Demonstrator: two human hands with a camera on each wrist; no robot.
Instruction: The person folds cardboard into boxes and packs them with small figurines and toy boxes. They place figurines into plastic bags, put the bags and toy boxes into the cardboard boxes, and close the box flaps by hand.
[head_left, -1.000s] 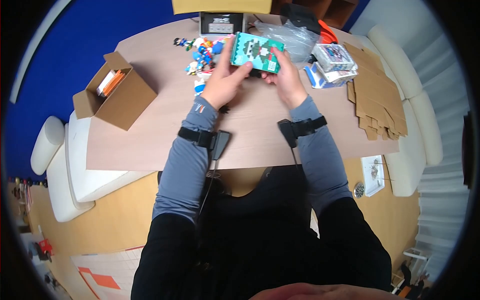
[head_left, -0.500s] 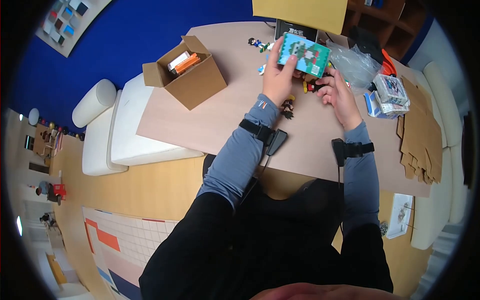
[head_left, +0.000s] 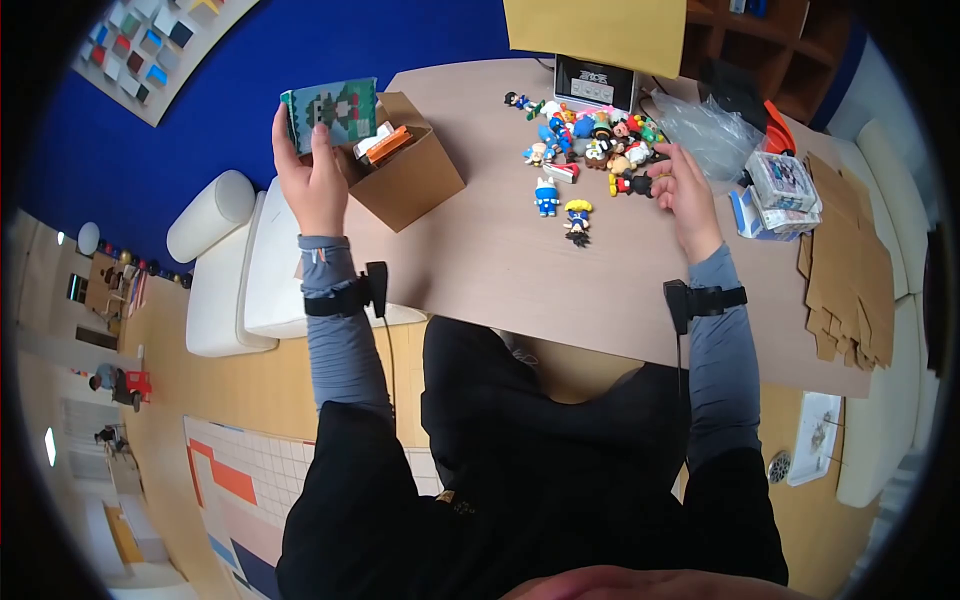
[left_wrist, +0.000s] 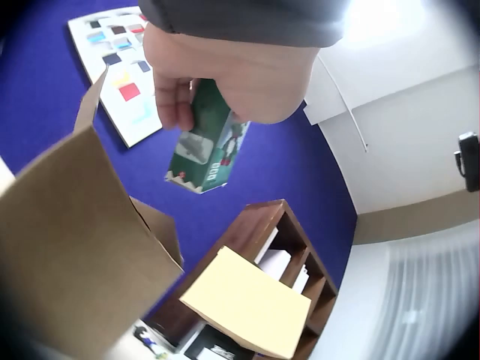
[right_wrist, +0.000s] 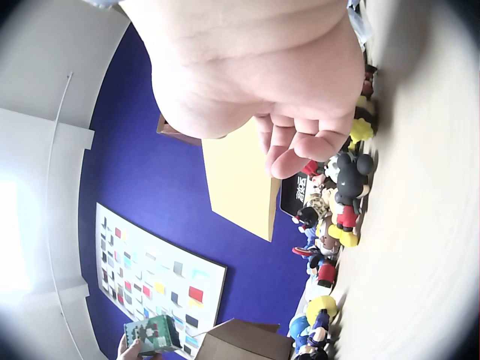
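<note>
My left hand (head_left: 315,190) grips a small green box (head_left: 345,112) with a pixel-style picture, thumb on its front face. It is held up beside the open cardboard box (head_left: 412,182), overlapping its left flap in the head view. In the left wrist view the green box (left_wrist: 201,150) hangs from the fingers, to the right of the cardboard box (left_wrist: 67,240). My right hand (head_left: 688,198) holds nothing, its fingers loosely bent at the right edge of a pile of toy figures (head_left: 600,150). Closest to it lies a black figure with yellow shoes (head_left: 632,184).
An orange item (head_left: 388,145) and a white one sit inside the cardboard box. Behind the figures stands a black case (head_left: 595,85) with a yellow lid. Clear plastic wrap (head_left: 710,135), stacked packs (head_left: 782,185) and flattened cardboard (head_left: 845,260) lie to the right.
My left hand has carried the green box leftward from above the figures to the cardboard box. The right hand has let go of it and stays by the figures. The head view has swung left.
</note>
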